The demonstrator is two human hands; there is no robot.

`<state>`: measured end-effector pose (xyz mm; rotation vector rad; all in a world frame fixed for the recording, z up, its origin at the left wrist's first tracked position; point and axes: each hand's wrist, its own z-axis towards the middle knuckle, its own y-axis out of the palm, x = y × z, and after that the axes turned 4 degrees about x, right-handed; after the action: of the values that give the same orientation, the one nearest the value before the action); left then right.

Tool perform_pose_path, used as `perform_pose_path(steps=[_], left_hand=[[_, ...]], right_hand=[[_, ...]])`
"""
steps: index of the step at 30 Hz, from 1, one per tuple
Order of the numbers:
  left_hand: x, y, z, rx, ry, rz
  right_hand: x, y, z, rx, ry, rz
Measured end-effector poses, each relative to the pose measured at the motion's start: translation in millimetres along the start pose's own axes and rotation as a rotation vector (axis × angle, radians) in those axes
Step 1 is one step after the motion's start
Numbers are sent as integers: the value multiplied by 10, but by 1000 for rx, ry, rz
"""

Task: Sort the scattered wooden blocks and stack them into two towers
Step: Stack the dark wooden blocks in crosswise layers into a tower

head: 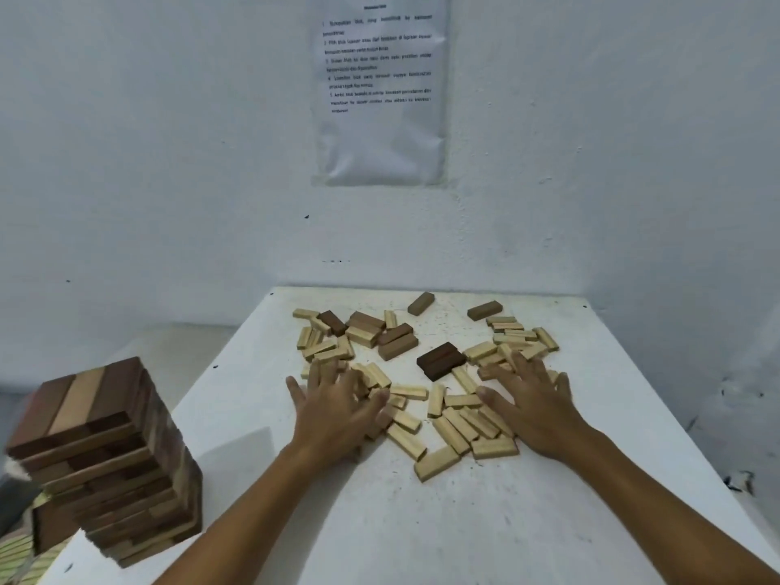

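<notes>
Both hands, left hand (333, 409) and right hand (529, 409), lie flat with spread fingers on pale blocks (453, 420) at the surface's (422, 521) centre, likely raking them together, while a finished tower (112, 458) stands at eight o'clock

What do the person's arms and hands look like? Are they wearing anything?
Both arms are bare all the way to the picture's lower edge, with no sleeves in view. The left hand and the right hand wear no gloves. I can see no rings, watch or bracelet on the fingers or wrists, though the left hand is a bit blurred.
</notes>
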<state>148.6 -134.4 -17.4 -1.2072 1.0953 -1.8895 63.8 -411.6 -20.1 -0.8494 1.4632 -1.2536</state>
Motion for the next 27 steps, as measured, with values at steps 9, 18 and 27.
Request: perform_pose_path(steps=[9, 18, 27], left_hand=[[-262, 104, 1221, 57, -287, 42], [-169, 288, 1776, -173, -200, 208], [1, 277, 1658, -327, 84, 154]], right_hand=[[305, -133, 1120, 12, 185, 24], [29, -105, 1843, -56, 1, -19], [-518, 28, 2049, -77, -268, 86]])
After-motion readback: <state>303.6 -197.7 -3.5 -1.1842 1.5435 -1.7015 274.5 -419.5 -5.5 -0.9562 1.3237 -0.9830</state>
